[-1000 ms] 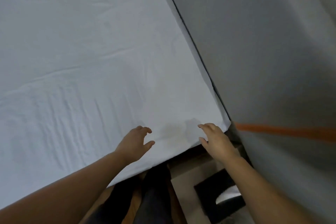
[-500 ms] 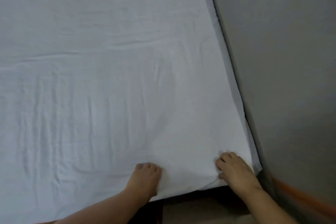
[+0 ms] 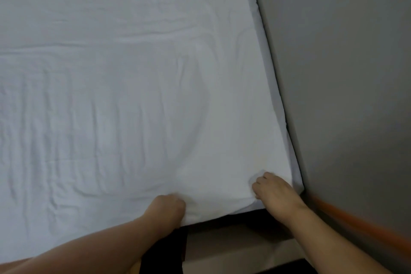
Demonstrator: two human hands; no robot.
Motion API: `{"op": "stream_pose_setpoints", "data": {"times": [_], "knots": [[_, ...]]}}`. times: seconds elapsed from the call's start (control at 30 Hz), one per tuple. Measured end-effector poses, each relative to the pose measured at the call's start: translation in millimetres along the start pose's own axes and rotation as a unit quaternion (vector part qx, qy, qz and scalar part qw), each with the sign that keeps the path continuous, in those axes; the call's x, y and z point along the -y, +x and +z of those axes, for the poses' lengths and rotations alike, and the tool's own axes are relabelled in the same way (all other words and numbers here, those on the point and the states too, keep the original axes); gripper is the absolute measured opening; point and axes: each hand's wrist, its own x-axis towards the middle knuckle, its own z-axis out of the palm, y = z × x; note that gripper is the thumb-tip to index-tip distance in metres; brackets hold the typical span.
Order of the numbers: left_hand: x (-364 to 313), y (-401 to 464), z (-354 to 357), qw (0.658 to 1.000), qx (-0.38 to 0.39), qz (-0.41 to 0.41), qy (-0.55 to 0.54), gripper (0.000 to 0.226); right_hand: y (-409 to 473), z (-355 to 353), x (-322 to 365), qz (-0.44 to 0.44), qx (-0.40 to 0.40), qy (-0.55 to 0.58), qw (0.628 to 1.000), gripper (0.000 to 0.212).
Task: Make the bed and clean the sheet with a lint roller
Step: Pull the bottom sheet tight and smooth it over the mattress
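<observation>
Left hand [image 3: 167, 208] and right hand [image 3: 272, 191], apart, each bunch the white sheet [image 3: 133, 95] at its near right corner

No text, label, brand, number or sign can be read anywhere in the view.
</observation>
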Motion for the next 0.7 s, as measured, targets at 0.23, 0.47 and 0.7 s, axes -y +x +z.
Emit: {"op": "stream_pose_setpoints", "data": {"times": [0.23,0.47,0.7], "knots": [[-2.5,5.6,15.8,0.999,0.009,0.016,0.044,0.027,-3.4,-1.4,2.3,0.019,-0.003,0.004,1.000,0.016],[-9.4,2.6,18.7,0.999,-0.025,0.025,0.020,0.020,-5.5,2.2,22.4,0.074,-0.021,-0.002,0.997,0.038],[2.6,2.9,14.7,0.996,0.009,0.082,0.020,0.023,-0.1,14.6,30.2,0.034,0.005,-0.011,0.999,0.045]]}}
